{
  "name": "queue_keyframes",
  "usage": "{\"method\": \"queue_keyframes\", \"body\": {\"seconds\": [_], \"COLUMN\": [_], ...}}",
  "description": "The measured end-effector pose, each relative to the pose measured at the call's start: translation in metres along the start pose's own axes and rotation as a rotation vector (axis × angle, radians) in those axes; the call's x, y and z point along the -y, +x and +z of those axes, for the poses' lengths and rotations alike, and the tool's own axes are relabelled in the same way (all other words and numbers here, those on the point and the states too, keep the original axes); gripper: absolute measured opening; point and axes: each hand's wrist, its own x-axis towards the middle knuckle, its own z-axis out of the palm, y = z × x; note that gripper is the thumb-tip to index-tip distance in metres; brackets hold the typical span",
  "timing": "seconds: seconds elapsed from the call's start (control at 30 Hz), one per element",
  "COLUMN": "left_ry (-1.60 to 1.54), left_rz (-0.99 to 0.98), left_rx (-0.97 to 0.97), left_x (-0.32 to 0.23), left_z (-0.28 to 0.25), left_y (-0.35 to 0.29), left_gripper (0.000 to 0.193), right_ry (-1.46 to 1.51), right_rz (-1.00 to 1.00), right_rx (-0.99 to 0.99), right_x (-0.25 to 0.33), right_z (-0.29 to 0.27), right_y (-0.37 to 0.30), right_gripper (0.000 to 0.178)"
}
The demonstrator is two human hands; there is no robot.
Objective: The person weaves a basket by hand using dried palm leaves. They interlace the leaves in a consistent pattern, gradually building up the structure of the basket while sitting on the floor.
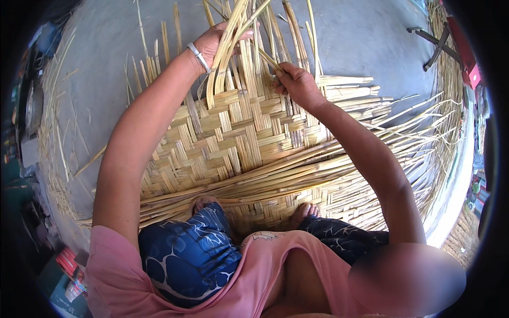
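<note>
Woven bamboo mat (233, 132) lies flat on the grey concrete floor (360, 37), filling frame centre with the person's bare feet on its 6 o'clock edge. Left hand (214, 42) at 12 o'clock is closed around a bunch of lifted strips (228, 47) bowed up off the weave; right hand (297, 82) at 1 o'clock is pinching 1 loose strip (265, 57) between thumb and fingers, just beside that bunch. My read: keep the lifted bunch high and even, slide the single strip flat under it square to the last row, then pack it tight so no gap opens.
</note>
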Motion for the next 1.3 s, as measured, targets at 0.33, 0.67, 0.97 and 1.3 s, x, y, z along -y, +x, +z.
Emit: {"method": "queue_keyframes", "body": {"seconds": [0.33,0.67,0.97,1.3], "left_ry": [0.004,0.013,1.387,1.366], "left_rz": [0.117,-0.309,0.199,-0.255], "left_rx": [-0.849,-0.755,-0.628,-0.307], "left_x": [0.006,0.042,0.049,0.027], "left_z": [-0.016,-0.008,-0.049,-0.072], "left_y": [-0.062,-0.150,-0.147,-0.123], "left_gripper": [0.027,0.039,0.021,0.043], "right_ry": [-0.585,-1.245,-1.147,-1.127], "right_rz": [0.054,-0.192,-0.114,-0.054], "right_rx": [0.089,0.146,0.119,0.142], "right_x": [0.023,0.049,0.029,0.040], "right_z": [-0.011,-0.010,-0.010,-0.011], "right_y": [0.032,0.038,0.041,0.037], "right_gripper": [0.027,0.024,0.029,0.031]}}
